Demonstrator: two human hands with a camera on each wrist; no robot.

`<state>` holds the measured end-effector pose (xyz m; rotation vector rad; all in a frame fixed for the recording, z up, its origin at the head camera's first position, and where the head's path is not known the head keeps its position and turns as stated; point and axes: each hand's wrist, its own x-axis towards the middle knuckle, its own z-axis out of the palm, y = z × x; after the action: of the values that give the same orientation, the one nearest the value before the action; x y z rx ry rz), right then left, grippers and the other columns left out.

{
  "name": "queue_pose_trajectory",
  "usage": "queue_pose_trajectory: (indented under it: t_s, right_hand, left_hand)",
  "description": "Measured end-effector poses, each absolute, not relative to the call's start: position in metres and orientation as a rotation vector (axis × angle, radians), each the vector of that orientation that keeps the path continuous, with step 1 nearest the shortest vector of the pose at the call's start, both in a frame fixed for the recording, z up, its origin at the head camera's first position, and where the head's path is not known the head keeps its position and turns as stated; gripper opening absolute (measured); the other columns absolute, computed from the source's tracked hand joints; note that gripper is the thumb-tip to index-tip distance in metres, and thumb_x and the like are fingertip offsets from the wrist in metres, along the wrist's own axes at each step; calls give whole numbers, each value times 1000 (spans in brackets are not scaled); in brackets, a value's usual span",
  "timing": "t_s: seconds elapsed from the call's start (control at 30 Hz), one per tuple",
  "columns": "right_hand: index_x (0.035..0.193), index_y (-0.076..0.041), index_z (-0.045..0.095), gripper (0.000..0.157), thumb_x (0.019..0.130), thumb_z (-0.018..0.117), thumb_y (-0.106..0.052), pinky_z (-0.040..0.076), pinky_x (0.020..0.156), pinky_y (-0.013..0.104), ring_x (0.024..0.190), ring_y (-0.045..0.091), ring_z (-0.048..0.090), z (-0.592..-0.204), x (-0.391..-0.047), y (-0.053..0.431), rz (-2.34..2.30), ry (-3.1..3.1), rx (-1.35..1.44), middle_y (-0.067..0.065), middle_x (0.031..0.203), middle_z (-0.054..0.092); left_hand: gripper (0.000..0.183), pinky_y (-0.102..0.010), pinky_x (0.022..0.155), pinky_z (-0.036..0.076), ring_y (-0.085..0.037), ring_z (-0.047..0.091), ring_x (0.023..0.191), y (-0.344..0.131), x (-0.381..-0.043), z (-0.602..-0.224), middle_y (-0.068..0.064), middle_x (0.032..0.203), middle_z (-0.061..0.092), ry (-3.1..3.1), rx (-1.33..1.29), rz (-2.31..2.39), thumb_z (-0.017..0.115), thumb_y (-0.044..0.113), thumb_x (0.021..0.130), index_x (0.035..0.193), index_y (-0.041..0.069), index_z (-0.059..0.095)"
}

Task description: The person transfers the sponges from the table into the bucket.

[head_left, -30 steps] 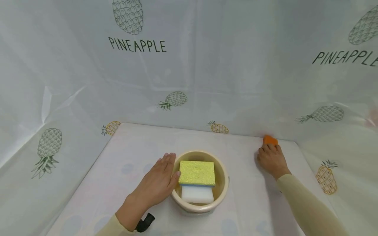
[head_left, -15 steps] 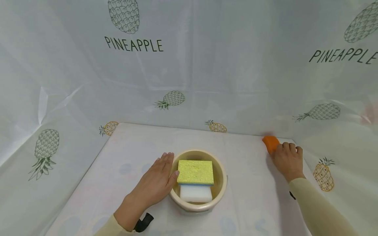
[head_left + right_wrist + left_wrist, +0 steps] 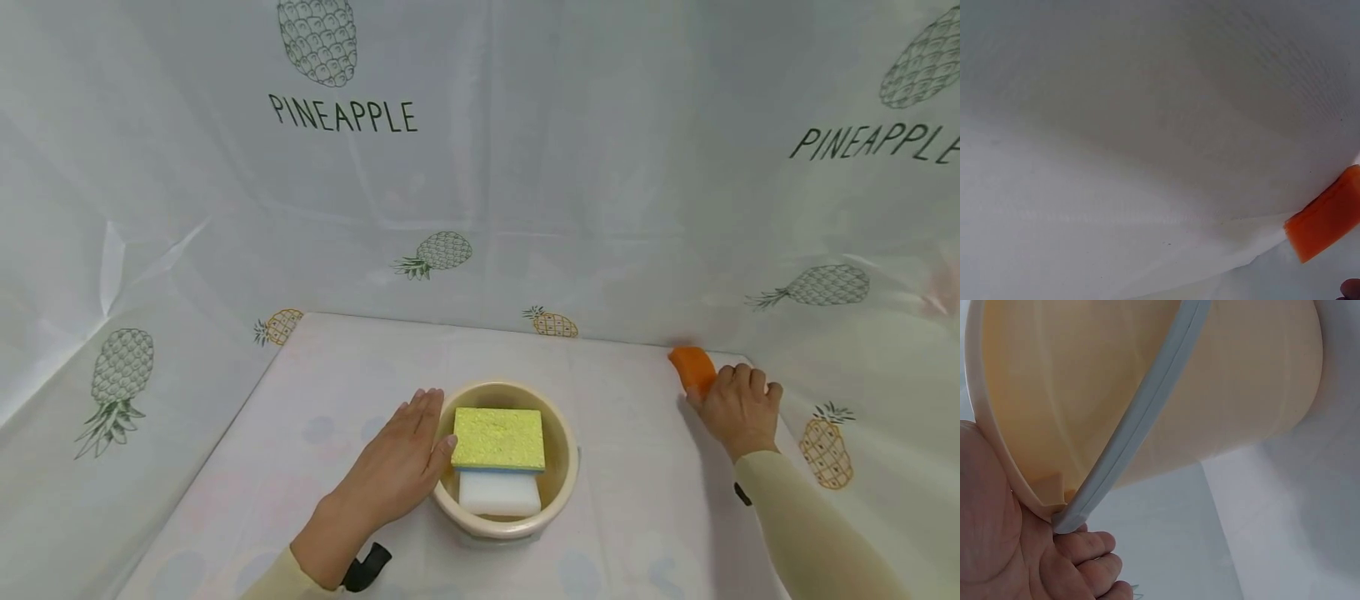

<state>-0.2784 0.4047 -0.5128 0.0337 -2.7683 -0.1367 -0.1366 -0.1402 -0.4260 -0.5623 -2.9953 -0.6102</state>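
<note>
In the head view my left hand (image 3: 396,458) lies with straight fingers along the left rim of a cream bucket (image 3: 564,492), the thumb reaching over the edge. The left wrist view shows the palm against the rim (image 3: 997,444), close to where the grey handle (image 3: 1129,419) joins it. Inside the bucket, a yellow sponge (image 3: 498,437) with a blue underside leans on a white sponge block (image 3: 498,493). At the far right of the table, my right hand (image 3: 738,412) pinches the near end of an orange sponge (image 3: 692,367), whose far end bends toward the back wall.
White sheeting printed with pineapples (image 3: 444,250) rises behind and on both sides of the table (image 3: 360,358). The right hand is close to the table's back right corner. A black strap (image 3: 367,567) shows at the left wrist.
My right hand has shifted to the right, from behind the orange sponge to its near right end; more of the sponge now shows. The left hand and bucket stay put.
</note>
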Motion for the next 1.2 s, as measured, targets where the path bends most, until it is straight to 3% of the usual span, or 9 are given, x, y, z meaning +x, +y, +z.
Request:
queue_pose_trajectory:
  t_s: [0.5, 1.2]
  right_hand:
    - [84, 11, 44, 70, 91, 74, -52, 41, 71, 62, 85, 47, 43, -524, -282, 405, -153, -2794, -28, 27, 83, 45]
    - [76, 7, 42, 60, 101, 56, -47, 37, 66, 59, 82, 47, 42, -529, -294, 405, -1, -2915, -98, 25, 78, 42]
  left_hand:
    - [71, -51, 132, 24, -34, 24, 162, -139, -135, -428, -21, 171, 30, -3022, -563, -620, 37, 45, 114, 165, -5, 26]
    - [72, -49, 131, 25, -33, 26, 161, -140, -137, -429, -20, 171, 31, -3016, -550, -604, 38, 45, 114, 164, -5, 27]
